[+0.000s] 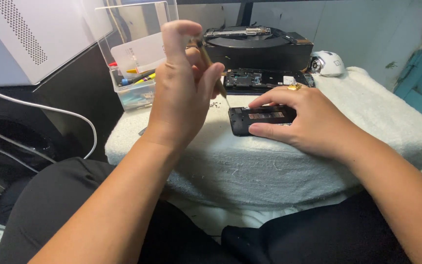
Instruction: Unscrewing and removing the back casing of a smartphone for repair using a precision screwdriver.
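Note:
My left hand [181, 85] holds a thin tan-handled screwdriver [214, 73] upright, its tip pointing down just left of a black opened phone body [257, 119] lying on a white towel [367, 117]. My right hand [308, 120], with a gold ring on one finger, rests over the phone's right part and pins it with thumb and fingers. Tiny dark screws [216, 104] lie scattered on the towel near the tool tip.
A second opened phone part [264, 78] lies behind, in front of a black box [257, 46]. A clear plastic container [133, 83] with tools stands at the left, a white mouse [328, 63] at the back right, white cables [50, 110] at the far left.

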